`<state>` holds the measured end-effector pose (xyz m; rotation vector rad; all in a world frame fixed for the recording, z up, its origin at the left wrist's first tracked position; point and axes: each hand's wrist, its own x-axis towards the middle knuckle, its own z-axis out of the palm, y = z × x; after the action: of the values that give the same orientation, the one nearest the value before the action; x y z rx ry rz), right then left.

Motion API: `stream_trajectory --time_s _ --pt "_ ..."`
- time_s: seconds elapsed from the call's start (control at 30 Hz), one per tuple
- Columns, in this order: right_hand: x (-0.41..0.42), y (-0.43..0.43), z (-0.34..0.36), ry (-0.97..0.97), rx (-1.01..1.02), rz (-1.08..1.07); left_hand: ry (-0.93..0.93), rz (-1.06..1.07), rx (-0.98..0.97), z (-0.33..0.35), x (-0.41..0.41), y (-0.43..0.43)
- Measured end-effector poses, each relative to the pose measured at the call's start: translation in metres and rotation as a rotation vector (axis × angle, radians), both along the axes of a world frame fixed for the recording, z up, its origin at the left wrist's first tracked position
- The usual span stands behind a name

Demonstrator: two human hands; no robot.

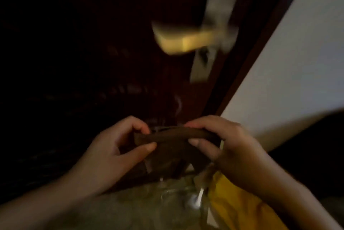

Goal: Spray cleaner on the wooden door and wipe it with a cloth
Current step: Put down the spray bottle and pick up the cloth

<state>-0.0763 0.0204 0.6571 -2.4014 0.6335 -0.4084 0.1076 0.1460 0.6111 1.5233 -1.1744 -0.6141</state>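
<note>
A dark wooden door (93, 52) fills the left and middle of the blurred head view, with a brass lever handle (186, 39) on a metal plate (214, 24). In front of the door's lower part I hold a brown cloth (173, 146) with both hands. My left hand (115, 153) pinches its left end between thumb and fingers. My right hand (229, 146) grips its right end, thumb underneath. The cloth hangs down in folds between them. No spray bottle is visible.
The door frame (251, 62) runs diagonally at the right, with a white wall (297, 62) beyond it. Below my hands lie a patterned floor (149, 201) and a yellow fabric (242, 207). A dark shape sits at the far right.
</note>
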Motion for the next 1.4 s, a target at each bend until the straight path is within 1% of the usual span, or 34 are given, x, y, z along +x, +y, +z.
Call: stream_trajectory --time_s 0.07,0.13,0.2,0.3,0.4,0.47,0.6,0.67,0.73,0.87,1.03,1.1,1.2,1.33,1.4 --pt "0.018 0.009 0.122 0.042 -0.016 0.120 0.000 -0.052 -0.089 0.104 0.015 0.015" --pt "0.043 0.028 0.231 0.067 -0.147 0.209 -0.004 -0.088 -0.169 0.194 0.030 0.032" --pt "0.064 0.060 0.316 0.032 -0.253 0.244 0.036 -0.102 -0.246 0.268 0.041 0.056" --pt "0.095 0.115 0.415 -0.053 -0.336 0.264 0.061 -0.025 -0.405 0.362 0.068 0.112" --pt "0.131 0.170 0.476 -0.131 -0.352 0.336 0.094 0.088 -0.556 0.423 0.104 0.184" --pt "0.165 0.209 0.500 -0.180 -0.329 0.382 0.088 0.161 -0.615 0.450 0.131 0.232" --pt "0.238 0.271 0.521 -0.253 -0.325 0.459 0.065 0.322 -0.695 0.488 0.187 0.304" --pt "0.272 0.288 0.532 -0.317 -0.341 0.482 -0.008 0.363 -0.698 0.508 0.213 0.322" --pt "0.306 0.296 0.548 -0.369 -0.400 0.479 -0.016 0.411 -0.730 0.530 0.245 0.326" --pt "0.362 0.290 0.588 -0.461 -0.612 0.380 -0.104 0.508 -0.758 0.579 0.303 0.303" --pt "0.418 0.265 0.635 -0.637 -0.937 0.229 -0.289 0.605 -0.907 0.626 0.355 0.260" --pt "0.438 0.257 0.648 -0.671 -1.046 0.188 -0.364 0.656 -0.946 0.632 0.375 0.248" --pt "0.463 0.252 0.657 -0.697 -1.260 0.105 -0.527 0.757 -1.008 0.631 0.397 0.240" --pt "0.475 0.256 0.662 -0.806 -1.510 -0.128 -0.758 0.889 -1.058 0.625 0.414 0.245" --pt "0.474 0.263 0.659 -0.874 -1.597 -0.188 -0.876 0.968 -1.053 0.619 0.423 0.251"
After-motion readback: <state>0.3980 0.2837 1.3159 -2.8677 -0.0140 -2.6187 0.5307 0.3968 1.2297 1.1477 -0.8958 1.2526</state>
